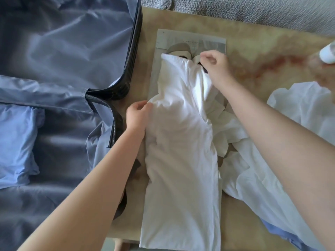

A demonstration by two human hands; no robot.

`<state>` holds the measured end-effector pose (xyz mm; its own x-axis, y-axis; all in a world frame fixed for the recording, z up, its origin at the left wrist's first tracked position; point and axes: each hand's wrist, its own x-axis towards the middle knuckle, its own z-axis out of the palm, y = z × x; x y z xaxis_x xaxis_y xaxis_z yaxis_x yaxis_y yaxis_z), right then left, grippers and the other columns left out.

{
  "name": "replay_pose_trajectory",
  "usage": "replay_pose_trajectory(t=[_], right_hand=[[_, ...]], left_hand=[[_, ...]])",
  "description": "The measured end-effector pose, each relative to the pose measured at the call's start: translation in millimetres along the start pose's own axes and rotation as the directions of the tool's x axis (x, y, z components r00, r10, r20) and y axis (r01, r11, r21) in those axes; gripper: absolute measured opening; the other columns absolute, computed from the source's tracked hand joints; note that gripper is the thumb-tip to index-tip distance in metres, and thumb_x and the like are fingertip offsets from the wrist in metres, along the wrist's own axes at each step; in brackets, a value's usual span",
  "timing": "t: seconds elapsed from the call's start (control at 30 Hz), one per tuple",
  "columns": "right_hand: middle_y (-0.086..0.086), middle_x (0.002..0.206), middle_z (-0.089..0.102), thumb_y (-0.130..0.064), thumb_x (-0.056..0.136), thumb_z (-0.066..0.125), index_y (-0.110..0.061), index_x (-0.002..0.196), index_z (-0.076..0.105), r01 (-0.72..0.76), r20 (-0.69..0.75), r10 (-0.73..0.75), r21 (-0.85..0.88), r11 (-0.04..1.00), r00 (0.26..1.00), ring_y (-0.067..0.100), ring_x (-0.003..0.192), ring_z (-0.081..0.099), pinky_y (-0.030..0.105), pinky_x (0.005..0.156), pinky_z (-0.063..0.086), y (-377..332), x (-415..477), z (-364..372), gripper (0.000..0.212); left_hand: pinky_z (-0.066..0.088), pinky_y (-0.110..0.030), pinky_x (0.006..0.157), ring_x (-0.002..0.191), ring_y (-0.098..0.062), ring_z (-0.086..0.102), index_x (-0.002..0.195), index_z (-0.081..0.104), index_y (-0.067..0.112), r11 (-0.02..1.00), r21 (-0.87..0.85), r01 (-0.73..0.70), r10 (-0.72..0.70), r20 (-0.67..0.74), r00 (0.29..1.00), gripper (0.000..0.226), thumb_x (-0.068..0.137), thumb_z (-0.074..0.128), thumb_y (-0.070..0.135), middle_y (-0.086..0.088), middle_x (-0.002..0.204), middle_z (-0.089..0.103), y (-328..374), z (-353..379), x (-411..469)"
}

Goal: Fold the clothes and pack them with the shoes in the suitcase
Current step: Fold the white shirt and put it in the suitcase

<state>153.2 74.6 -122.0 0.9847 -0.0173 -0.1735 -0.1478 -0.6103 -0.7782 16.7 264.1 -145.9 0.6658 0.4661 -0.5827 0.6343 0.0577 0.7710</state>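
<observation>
The long white soft cotton garment [181,160] lies centre frame on the beige marbled table [272,51], its top end over tan shoes [179,48] on newspaper [208,42], right of the open grey-lined suitcase [63,51]. The left hand [137,115] pinches its left edge, and the right hand [213,67] nips its upper right corner with curled fingers. Light and limp, it will likely sag and crease, so hems and corners, kept taut, suit best.

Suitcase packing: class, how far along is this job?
Done: a folded blue garment lies in the suitcase. In hand: the left hand and right hand hold the white garment, half folded. Left: the shoes and the crumpled white clothes lie outside.
</observation>
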Motion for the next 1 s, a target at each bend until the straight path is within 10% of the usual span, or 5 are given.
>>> replay_pose_trajectory(t=[0.17, 0.33, 0.5, 0.7, 1.0], right_hand=[[-0.013, 0.098, 0.063, -0.015, 0.092, 0.055, -0.019, 0.109, 0.067, -0.101, 0.003, 0.101, 0.145, 0.984, 0.995, 0.008, 0.1, 0.058, 0.015, 0.084, 0.045, 46.9, -48.5, -32.0, 0.022], [-0.006, 0.118, 0.057, -0.027, 0.086, 0.066, -0.025, 0.125, 0.058, -0.204, 0.08, 0.198, 0.078, 0.976, 0.977, 0.019, 0.118, 0.048, 0.034, 0.103, 0.04, 71.4, -76.6, -20.3, 0.04], [-0.006, 0.111, 0.06, -0.043, 0.08, 0.067, -0.039, 0.079, 0.059, -0.153, -0.045, 0.158, 0.093, 0.984, 0.986, 0.024, 0.119, 0.049, 0.043, 0.103, 0.039, 61.8, -76.0, -19.2, 0.009], [-0.004, 0.085, 0.071, -0.03, 0.093, 0.058, -0.014, 0.095, 0.071, 0.059, -0.127, -0.057, 0.01, 0.998, 0.99, 0.008, 0.076, 0.061, 0.021, 0.061, 0.042, 59.0, -93.8, -40.7, 0.02], [-0.001, 0.103, 0.066, -0.016, 0.085, 0.068, -0.016, 0.111, 0.07, 0.037, -0.097, -0.04, -0.031, 0.999, 0.995, 0.026, 0.103, 0.052, 0.035, 0.095, 0.042, 62.2, -88.3, -19.2, 0.026]], left_hand=[[0.042, -0.022, 0.092, 0.104, -0.009, 0.053, 0.121, 0.056, 0.02, 0.956, 0.181, -0.232, 0.246, -0.055, 0.968, 0.033, 0.088, 0.06, 0.019, 0.005, 0.119, 0.056, -1.1, 0.5, -8.1], [0.041, -0.028, 0.099, 0.113, -0.017, 0.051, 0.115, 0.061, 0.024, 0.845, 0.287, -0.451, 0.456, 0.054, 0.888, 0.026, 0.09, 0.057, 0.017, 0.003, 0.117, 0.056, 8.8, 16.4, -20.8], [0.035, -0.012, 0.09, 0.112, -0.006, 0.049, 0.116, 0.061, 0.026, 0.79, 0.274, -0.548, 0.509, 0.204, 0.836, 0.027, 0.093, 0.055, 0.014, 0.011, 0.114, 0.055, 18.5, 32.0, -34.7], [0.031, 0.005, 0.078, 0.107, -0.003, 0.051, 0.118, 0.063, 0.023, 0.777, 0.287, -0.561, 0.501, 0.258, 0.826, 0.027, 0.093, 0.055, 0.015, 0.008, 0.119, 0.059, 18.2, 41.4, -40.1], [0.032, -0.001, 0.075, 0.107, -0.004, 0.054, 0.123, 0.06, 0.021, 0.737, 0.336, -0.586, 0.472, 0.364, 0.803, 0.03, 0.093, 0.056, 0.017, 0.002, 0.12, 0.059, 16.3, 62.5, -41.5]])
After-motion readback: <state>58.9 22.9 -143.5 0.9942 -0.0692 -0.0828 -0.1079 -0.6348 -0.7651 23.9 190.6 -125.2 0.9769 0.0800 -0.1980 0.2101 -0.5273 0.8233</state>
